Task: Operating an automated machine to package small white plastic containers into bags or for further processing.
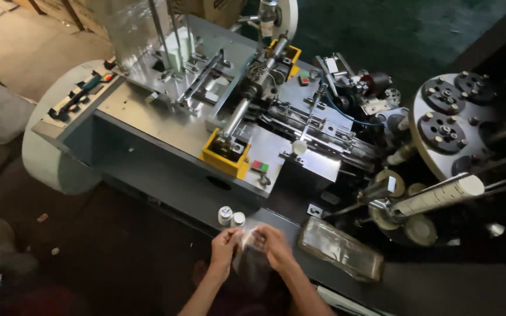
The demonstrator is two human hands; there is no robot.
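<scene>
- the left hand (225, 246) has its fingers curled tight, pinching one side of a clear plastic bag (247, 253).
- the right hand (274, 246) is curled the same way and pinches the other side of the bag.
- the bag hangs between both hands, low in the middle of the view, in front of a big metal machine (206, 117).
- two small white bottles (231, 217) stand on the machine's edge, just above the hands.
- a flat shiny wrapped pack (341, 248) lies near the right hand.
</scene>
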